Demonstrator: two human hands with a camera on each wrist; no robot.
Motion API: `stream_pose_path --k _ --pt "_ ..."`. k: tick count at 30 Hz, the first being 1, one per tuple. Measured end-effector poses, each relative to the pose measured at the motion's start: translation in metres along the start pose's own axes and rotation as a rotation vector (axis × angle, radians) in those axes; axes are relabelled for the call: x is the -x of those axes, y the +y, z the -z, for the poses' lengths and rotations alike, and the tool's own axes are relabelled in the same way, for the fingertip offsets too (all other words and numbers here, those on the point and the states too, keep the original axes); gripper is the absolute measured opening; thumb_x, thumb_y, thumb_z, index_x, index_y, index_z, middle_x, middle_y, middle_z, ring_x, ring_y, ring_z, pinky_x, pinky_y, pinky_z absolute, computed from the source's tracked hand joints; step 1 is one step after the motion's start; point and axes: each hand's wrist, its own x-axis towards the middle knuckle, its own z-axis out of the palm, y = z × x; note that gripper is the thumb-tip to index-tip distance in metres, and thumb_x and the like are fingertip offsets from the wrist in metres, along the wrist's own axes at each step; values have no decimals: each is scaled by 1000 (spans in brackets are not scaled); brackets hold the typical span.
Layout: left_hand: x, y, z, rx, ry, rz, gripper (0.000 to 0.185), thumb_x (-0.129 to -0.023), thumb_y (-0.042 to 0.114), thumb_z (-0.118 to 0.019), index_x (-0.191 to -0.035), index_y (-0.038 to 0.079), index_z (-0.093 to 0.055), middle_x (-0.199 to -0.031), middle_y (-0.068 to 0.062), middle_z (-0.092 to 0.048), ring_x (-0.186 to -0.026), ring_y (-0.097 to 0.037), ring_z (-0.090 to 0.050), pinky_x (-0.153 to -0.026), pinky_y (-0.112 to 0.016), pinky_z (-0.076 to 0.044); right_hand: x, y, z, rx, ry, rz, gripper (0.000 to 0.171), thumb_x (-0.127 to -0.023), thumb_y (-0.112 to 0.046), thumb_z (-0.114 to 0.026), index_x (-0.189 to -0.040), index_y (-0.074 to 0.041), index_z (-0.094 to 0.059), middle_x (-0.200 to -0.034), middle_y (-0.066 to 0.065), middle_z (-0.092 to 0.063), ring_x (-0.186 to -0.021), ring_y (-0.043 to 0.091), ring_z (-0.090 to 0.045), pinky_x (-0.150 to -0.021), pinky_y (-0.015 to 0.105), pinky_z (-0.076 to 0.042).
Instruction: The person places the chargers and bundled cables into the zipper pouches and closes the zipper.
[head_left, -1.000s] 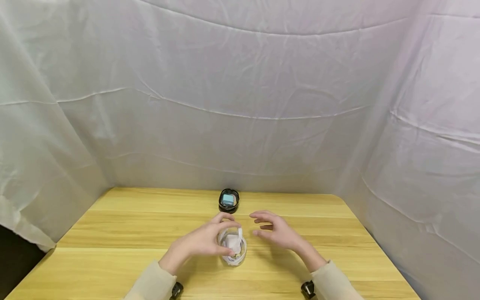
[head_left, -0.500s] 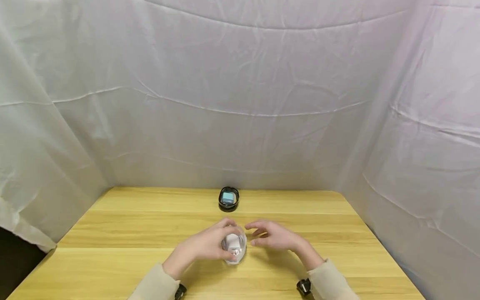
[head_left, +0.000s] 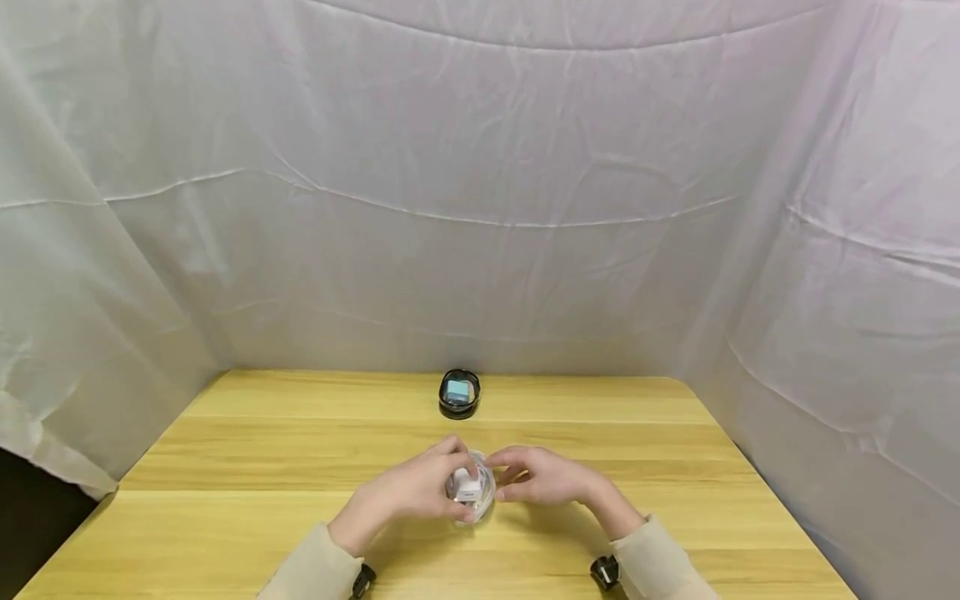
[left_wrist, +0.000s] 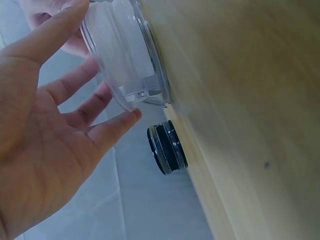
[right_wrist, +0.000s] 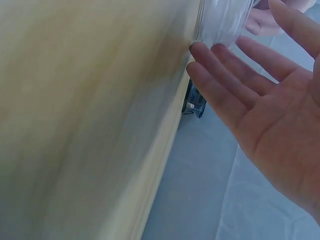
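Note:
A small clear round container (head_left: 472, 489) with a white object inside stands on the wooden table (head_left: 247, 450), near the front middle. My left hand (head_left: 448, 482) grips it from the left, thumb and fingers wrapped round its wall. In the left wrist view the clear container (left_wrist: 125, 65) sits between the thumb and fingers (left_wrist: 117, 127). My right hand (head_left: 501, 477) comes in from the right with straight fingers. Its fingertips (right_wrist: 196, 50) touch the clear container (right_wrist: 222, 22) low on the wall.
A black round case (head_left: 459, 393) with a blue face stands behind the hands near the table's back edge; the black case (left_wrist: 167, 147) shows in both wrist views. White cloth (head_left: 480, 208) hangs on three sides of the table.
My right hand has moved left from open air until its fingertips touch the clear container. My left hand has kept its grip and drawn the container a little nearer.

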Motion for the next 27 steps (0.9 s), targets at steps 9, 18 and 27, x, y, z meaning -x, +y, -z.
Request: stream_pose_path --k 9,18,27 --pt "2 1 6 -79 -30 -42 40 -75 18 -91 -110 14 -74 -131 1 -61 -122 -24 -61 -104 -41 -54 5 -1 3 37 0 -19 44 -98 -20 -73 -138 -4 -64 -140 14 -61 -114 31 -68 -96 29 -56" --pt "5 -3 18 -122 -15 -76 44 -73 5 -89 -115 9 -76 -134 -6 -65 -123 -28 -62 -107 -48 -52 9 -6 5 72 -13 -20 40 -95 -22 -76 -131 -7 -69 -132 9 -63 -105 17 -68 -92 28 -57" --pt "10 -12 26 -109 -3 -61 46 -72 -1 -88 -116 6 -76 -129 -7 -67 -119 -29 -64 -104 -49 -53 10 -16 -2 83 -41 -36 38 -93 -23 -79 -126 -5 -71 -120 7 -65 -100 10 -66 -91 25 -56"
